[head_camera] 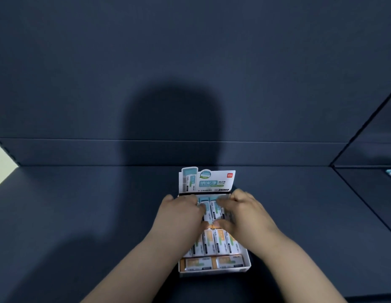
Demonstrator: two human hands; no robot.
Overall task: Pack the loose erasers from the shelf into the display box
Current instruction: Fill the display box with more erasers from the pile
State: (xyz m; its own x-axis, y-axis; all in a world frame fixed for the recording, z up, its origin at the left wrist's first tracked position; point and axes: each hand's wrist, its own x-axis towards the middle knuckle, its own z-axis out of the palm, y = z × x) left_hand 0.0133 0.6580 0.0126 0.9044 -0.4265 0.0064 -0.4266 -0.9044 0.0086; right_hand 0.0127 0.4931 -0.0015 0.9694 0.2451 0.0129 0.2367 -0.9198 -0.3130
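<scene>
Near the middle of the shelf (80, 215), short of its back edge, stood 1 display box (212, 272), its rows looking almost full. The left hand (181, 212) and right hand (245, 209) both curled their fingers round the blue erasers (212, 207) in the far row. 2 of these showed between the hands. Nearer, about 4 orange erasers (220, 241) stood on edge and 2 lay flat. Packing seemed nearly finished, with only this last row left to seat.

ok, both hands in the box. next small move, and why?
Probably push the blue erasers down into the far row of the display box. The left hand and right hand both grip them there, and orange erasers already fill the nearer rows, so seating looks like what remains.
</scene>
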